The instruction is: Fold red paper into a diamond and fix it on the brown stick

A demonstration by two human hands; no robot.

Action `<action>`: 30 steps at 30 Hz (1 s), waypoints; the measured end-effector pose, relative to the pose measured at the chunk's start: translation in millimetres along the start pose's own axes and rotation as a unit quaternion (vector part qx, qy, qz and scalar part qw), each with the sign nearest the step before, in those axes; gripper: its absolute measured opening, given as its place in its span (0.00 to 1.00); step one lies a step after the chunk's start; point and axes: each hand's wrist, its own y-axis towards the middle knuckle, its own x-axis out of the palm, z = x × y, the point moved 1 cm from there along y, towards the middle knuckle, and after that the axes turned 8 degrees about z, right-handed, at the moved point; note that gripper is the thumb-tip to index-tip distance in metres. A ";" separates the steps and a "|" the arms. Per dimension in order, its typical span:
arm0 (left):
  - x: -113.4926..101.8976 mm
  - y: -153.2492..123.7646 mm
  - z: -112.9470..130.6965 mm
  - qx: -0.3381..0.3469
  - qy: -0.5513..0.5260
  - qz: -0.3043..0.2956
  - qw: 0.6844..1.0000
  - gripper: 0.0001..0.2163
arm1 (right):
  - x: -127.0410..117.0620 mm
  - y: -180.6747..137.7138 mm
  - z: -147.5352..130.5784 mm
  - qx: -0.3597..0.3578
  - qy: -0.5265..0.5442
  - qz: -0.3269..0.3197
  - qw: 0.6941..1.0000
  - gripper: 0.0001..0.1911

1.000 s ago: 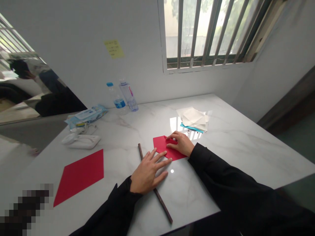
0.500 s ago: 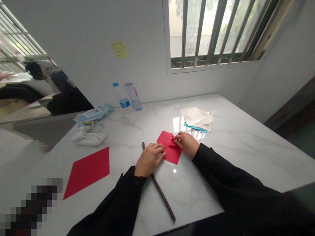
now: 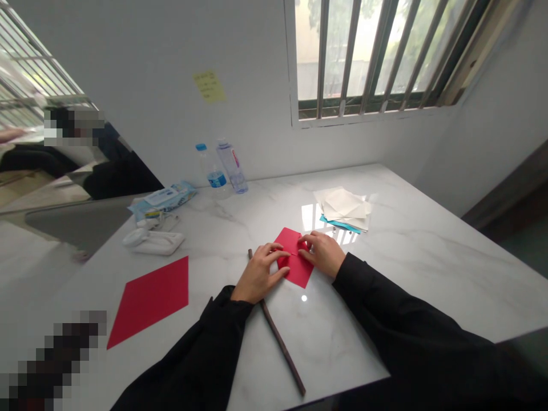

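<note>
A small folded piece of red paper [image 3: 302,275] lies on the table between my two hands. My left hand [image 3: 258,273] curls over its left side, thumb and fingers bent around a slightly raised fold. On the paper's right side, my right hand [image 3: 322,252] pinches another folded edge with thumb and fingertips. The fingers partly cover the folds. A thin dark brown stick [image 3: 280,341] lies beneath my left wrist, angled toward the near table edge. To the left, a larger flat sheet of red paper [image 3: 152,299] rests on the table.
White paper pieces over a blue sheet [image 3: 342,208] lie at the back right. Two plastic bottles [image 3: 217,178] stand by the wall. A wipes pack [image 3: 165,198] and a white device [image 3: 156,242] sit at the left. Another person [image 3: 115,165] is at the far left.
My left hand's fingers have spread a little wider from the thumb, and a fold now rises at the paper's left side. My right hand's fingertips have shifted slightly down along the fold.
</note>
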 end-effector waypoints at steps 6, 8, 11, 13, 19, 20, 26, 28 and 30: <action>0.1 1.1 3.8 0.000 0.013 -0.007 1.000 0.09 | -0.4 -0.1 -2.6 0.011 -0.010 0.000 1.000 0.12; 0.2 1.3 3.9 0.002 0.011 -0.005 1.000 0.09 | -0.3 0.0 -3.2 0.013 -0.015 0.000 1.000 0.12; 0.4 1.6 4.0 0.002 0.007 -0.001 1.000 0.09 | 0.2 0.2 -3.6 0.015 -0.020 0.003 1.000 0.11; 0.2 1.9 4.3 0.001 0.002 0.002 1.000 0.09 | 0.6 0.2 -3.4 0.019 -0.020 0.004 1.000 0.11; 0.0 2.7 6.3 0.001 -0.010 0.015 1.000 0.09 | 1.8 -0.5 -2.2 0.022 -0.010 0.009 1.000 0.11; 0.2 2.7 6.6 0.002 -0.010 0.016 1.000 0.10 | 2.0 -0.7 -2.1 0.021 -0.008 0.012 1.000 0.11; 3.2 2.7 7.7 0.012 0.001 0.016 1.000 0.10 | 2.7 -0.1 -1.0 0.014 0.008 0.017 1.000 0.10; 4.4 2.8 7.9 0.018 0.007 0.015 1.000 0.11 | 2.8 0.1 0.1 0.014 0.011 0.017 1.000 0.10; 5.6 2.7 8.2 0.022 0.019 0.012 1.000 0.10 | 2.8 0.0 1.1 0.016 0.011 0.018 1.000 0.11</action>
